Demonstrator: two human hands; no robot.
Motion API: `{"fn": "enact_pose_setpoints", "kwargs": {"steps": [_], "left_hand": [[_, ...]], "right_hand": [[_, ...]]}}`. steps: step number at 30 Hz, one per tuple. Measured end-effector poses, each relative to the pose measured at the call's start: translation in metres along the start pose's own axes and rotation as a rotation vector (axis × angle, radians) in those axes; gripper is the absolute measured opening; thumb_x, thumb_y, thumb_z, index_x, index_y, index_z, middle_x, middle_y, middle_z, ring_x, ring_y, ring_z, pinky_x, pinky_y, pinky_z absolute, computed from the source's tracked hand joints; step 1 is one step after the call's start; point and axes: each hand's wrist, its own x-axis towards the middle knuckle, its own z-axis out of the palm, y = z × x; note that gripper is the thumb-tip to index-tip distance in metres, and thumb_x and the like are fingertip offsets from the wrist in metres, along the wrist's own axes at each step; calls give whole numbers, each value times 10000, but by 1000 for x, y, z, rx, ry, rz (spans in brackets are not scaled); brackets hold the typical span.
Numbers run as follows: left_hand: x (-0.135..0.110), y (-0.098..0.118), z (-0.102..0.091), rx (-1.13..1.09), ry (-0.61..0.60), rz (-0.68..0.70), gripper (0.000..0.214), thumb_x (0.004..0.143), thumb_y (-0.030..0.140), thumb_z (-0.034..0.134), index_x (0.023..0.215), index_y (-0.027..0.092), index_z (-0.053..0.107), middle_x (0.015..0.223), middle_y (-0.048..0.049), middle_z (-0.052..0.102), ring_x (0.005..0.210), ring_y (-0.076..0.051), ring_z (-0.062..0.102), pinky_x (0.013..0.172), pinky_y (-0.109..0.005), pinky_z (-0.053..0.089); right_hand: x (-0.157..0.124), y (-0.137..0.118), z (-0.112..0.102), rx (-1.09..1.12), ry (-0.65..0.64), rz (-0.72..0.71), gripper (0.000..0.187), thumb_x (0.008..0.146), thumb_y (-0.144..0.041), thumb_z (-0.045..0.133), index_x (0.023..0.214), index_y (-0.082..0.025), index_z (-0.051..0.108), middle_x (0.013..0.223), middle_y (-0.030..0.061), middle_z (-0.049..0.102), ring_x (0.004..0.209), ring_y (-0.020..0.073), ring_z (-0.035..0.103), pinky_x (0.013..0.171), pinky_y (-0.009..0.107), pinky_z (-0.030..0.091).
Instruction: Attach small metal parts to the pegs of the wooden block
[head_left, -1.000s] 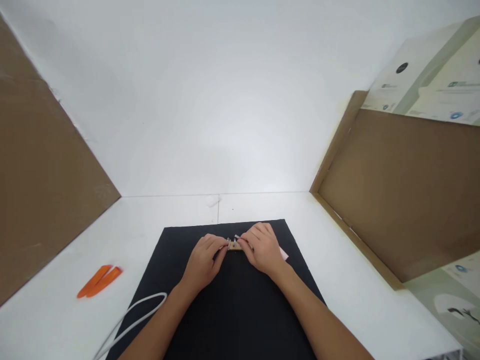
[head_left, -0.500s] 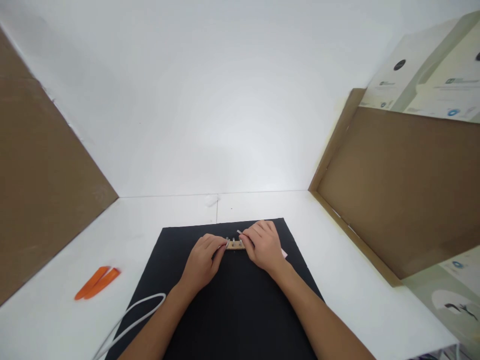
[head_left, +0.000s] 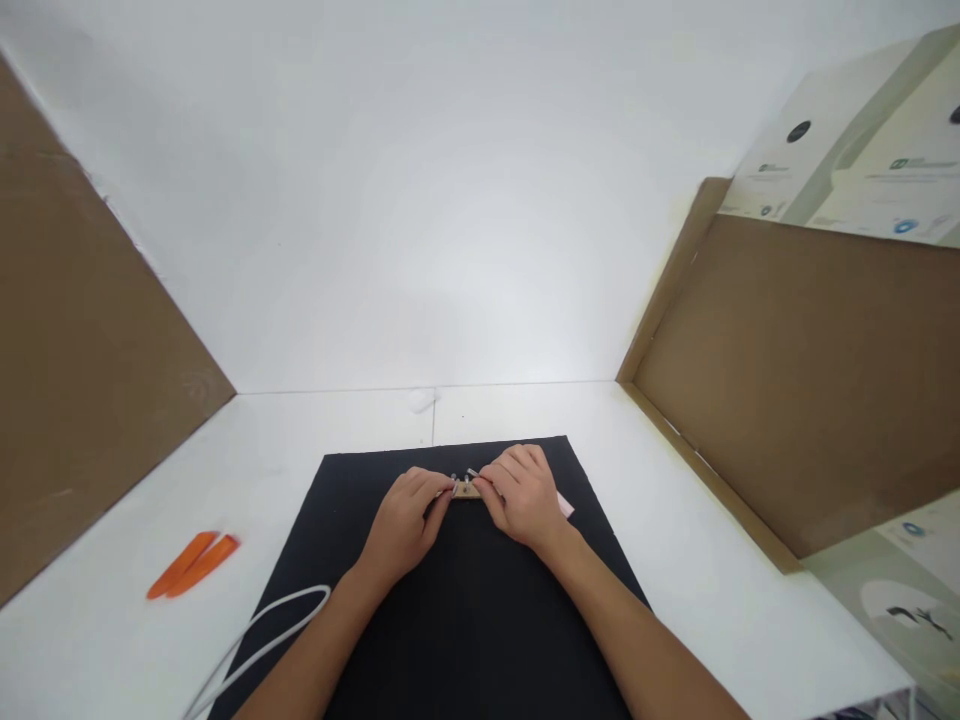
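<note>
Looking down on a white table (head_left: 675, 560), walled in by a brown cardboard panel (head_left: 90, 380) on the left, a second cardboard panel (head_left: 810, 380) on the right and printed cartons (head_left: 847, 160) stacked above the latter. Spread over the middle of it, a black mat (head_left: 465, 620), square to the near edge. Off the mat's near left corner, a loop of white cable (head_left: 262, 640) running out of the bottom of the view; further left, well apart from both hands, a pair of orange pry tools (head_left: 191, 565) lying side by side. Over the far half of the mat, left hand (head_left: 405, 525) and right hand (head_left: 525, 500), knuckles up, fingertips turned in toward each other. Pinched between them, a small tan strip (head_left: 466, 489) with a few metal pins standing up from it, resting on or just above the mat; cannot tell which. Long axis running left to right, one end under each set of fingertips, so equally near to both hands and ahead of the fingers rather than beneath the palms. Both grips closed down onto the strip, thumbs hidden. Peeking out past the right hand's outer edge, a pink slip (head_left: 568, 508) flat on the mat
</note>
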Motion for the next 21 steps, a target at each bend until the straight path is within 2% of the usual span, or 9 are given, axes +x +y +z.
{"fn": "enact_pose_setpoints", "kwargs": {"steps": [7, 13, 15, 21], "left_hand": [[-1, -2, 1, -4, -10, -9, 146, 942, 197, 474, 951, 195, 620, 882, -59, 664, 832, -190, 587, 769, -345, 484], [-1, -2, 2, -3, -2, -7, 161, 955, 208, 454, 967, 190, 614, 885, -64, 663, 824, -188, 588, 766, -345, 485], [-1, -2, 1, -5, 0, -10, 163, 955, 210, 456, 965, 188, 617, 886, -64, 665, 828, -189, 592, 767, -344, 488], [0, 0, 1, -23, -5, -4, 146, 943, 195, 480, 968, 191, 624, 895, -59, 669, 839, -189, 592, 784, -340, 487]], "right_hand": [[1, 3, 2, -36, -19, 55, 148, 926, -234, 547, 794, -189, 596, 751, 41, 637, 776, 188, 511, 749, 365, 326], [2, -4, -3, 69, -65, -104, 144, 932, -244, 532, 831, -195, 621, 746, 32, 642, 765, 188, 515, 731, 369, 336], [2, -6, -4, 78, -55, -113, 139, 932, -239, 531, 837, -196, 622, 752, 30, 648, 764, 187, 514, 726, 369, 336], [2, 3, -2, -7, 5, 88, 142, 926, -229, 535, 818, -183, 615, 755, 43, 635, 780, 194, 506, 759, 379, 336]]}}
